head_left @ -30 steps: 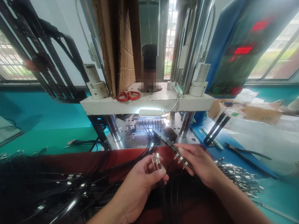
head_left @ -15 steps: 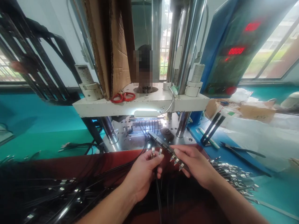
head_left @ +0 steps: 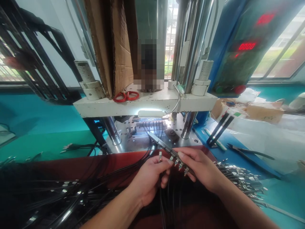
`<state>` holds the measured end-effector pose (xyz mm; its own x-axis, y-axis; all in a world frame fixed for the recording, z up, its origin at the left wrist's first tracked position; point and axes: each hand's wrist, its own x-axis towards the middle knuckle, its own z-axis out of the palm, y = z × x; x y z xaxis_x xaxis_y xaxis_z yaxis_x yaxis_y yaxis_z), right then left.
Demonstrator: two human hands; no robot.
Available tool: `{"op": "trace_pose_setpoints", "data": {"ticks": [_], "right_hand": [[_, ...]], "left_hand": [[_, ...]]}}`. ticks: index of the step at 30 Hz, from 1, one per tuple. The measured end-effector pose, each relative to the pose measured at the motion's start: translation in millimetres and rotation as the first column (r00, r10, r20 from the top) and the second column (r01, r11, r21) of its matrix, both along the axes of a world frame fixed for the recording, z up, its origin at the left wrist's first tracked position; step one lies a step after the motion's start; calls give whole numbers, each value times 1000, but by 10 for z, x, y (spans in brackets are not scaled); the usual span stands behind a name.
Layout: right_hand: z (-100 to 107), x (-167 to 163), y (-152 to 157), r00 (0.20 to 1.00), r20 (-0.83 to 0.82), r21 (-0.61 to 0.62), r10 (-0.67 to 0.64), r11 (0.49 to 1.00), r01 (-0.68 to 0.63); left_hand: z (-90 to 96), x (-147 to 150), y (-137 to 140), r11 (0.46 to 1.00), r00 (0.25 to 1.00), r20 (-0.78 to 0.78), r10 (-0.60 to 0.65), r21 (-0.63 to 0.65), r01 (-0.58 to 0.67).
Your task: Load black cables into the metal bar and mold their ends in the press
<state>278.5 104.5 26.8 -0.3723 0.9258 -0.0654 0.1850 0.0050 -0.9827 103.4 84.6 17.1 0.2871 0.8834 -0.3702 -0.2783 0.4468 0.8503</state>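
My right hand (head_left: 199, 167) is closed around the near end of a long metal fixture bar (head_left: 164, 147), which slants up and left. Several small metal cable connectors (head_left: 180, 166) sit along its lower edge, their black cables (head_left: 175, 203) hanging below. My left hand (head_left: 152, 176) pinches a black cable with a metal connector at the bar's edge, touching it or almost so. Another metal-tipped cable connector (head_left: 160, 155) stands up from between my left fingers. Behind the bar, several black cables run into a lit metal mould (head_left: 147, 128) on the press bed.
The press's white plate (head_left: 107, 108) carries red-handled scissors (head_left: 126, 96) and a lamp (head_left: 151, 113). Pliers (head_left: 250, 151) and heaped connector cables (head_left: 243, 178) lie at right, more cables (head_left: 71, 190) at left. A blue control box (head_left: 228, 47) shows red digits.
My left hand has moved right to the bar, bringing one of its two connectors against the row. My right hand keeps its hold on the bar. The view has shifted slightly.
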Motion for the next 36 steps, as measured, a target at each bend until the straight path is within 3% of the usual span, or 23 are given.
{"op": "trace_pose_setpoints", "data": {"ticks": [19,28,36], "right_hand": [[-54,-4,-20,994,70,60,80,995,-84],[47,126,16,1000,-9,27,-7,1000,7],[35,107,28,998,-15,16,63,998,-63]], "left_hand": [[-16,-33,8,999,998,55,-7,-50,9],[27,-204,-46,993,975,186,-119,7,120],[-34,-162,-22,999,984,172,42,-26,-38]]}}
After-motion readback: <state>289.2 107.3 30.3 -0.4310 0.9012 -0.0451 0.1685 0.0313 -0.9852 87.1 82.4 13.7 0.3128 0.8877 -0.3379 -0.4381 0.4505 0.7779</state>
